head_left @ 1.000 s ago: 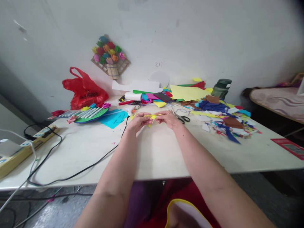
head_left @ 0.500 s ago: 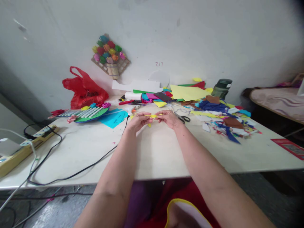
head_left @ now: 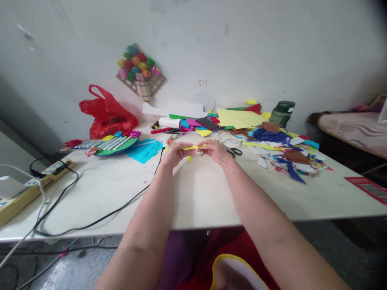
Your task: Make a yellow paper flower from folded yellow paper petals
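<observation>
Between my two hands, over the middle of the white table (head_left: pixel 205 193), is a small strip of yellow paper (head_left: pixel 190 148). My left hand (head_left: pixel 178 154) pinches its left end with thumb and fingers. At the other end, my right hand (head_left: pixel 214 152) pinches the paper in the same way. A small yellow scrap (head_left: pixel 189 159) shows just below the strip; whether it is joined to it I cannot tell. Black-handled scissors (head_left: pixel 234 152) lie right beside my right hand, with their blades partly hidden.
A pile of paper scraps (head_left: pixel 290 155) spreads at the right, near a green bottle (head_left: pixel 282 113). Left are blue paper (head_left: pixel 145 151), a green disc with rolled sticks (head_left: pixel 117 147), a red plastic bag (head_left: pixel 109 114), a black cable (head_left: pixel 121 207) and a power strip (head_left: pixel 39 185).
The yellow strip has tilted slightly between my fingers, and more of its face shows. Both hands stay in nearly the same place.
</observation>
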`<state>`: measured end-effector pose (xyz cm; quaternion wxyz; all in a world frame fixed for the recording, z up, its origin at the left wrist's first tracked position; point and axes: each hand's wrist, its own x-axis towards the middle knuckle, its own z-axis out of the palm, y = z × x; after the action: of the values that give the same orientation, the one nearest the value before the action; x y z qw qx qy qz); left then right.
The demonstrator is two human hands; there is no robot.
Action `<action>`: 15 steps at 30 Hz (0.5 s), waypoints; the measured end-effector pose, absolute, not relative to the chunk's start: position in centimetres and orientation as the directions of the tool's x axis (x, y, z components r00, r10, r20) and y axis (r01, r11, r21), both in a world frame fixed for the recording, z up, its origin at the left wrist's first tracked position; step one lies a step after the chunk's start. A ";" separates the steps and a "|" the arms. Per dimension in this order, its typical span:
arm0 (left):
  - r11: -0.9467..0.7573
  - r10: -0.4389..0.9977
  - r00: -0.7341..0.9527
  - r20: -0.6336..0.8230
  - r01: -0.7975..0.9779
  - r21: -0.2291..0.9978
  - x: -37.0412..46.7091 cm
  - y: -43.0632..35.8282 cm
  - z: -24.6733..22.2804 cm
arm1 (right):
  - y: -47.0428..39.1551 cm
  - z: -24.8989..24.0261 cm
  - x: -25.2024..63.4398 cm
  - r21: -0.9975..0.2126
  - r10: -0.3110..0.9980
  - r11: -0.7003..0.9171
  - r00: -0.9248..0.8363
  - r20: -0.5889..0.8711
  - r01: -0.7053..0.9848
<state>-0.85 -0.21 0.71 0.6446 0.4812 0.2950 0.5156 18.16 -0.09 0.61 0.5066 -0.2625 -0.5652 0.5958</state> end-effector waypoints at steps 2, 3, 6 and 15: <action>-0.011 0.950 0.283 0.129 -0.385 0.923 -0.8 -0.2 0.7 | -0.2 0.7 18.2 -0.936 0.895 0.162 -0.352 0.273 -0.314; -0.022 0.953 0.273 0.134 -0.378 0.926 -0.8 -0.2 0.7 | -0.2 0.7 18.1 -0.935 0.898 0.166 -0.343 0.275 -0.315; -0.037 0.959 0.257 0.123 -0.316 0.948 -0.7 -0.3 0.8 | -0.1 0.7 18.0 -0.939 0.918 0.177 -0.296 0.266 -0.294; -0.067 0.966 0.236 0.107 -0.173 0.983 -0.6 -0.7 1.1 | 0.4 0.3 18.0 -0.980 0.944 0.170 -0.266 0.193 -0.108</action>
<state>-0.58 -0.68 1.07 0.5745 0.5365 0.3696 0.4954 18.05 0.40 0.31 0.4900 -0.3562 -0.5872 0.5369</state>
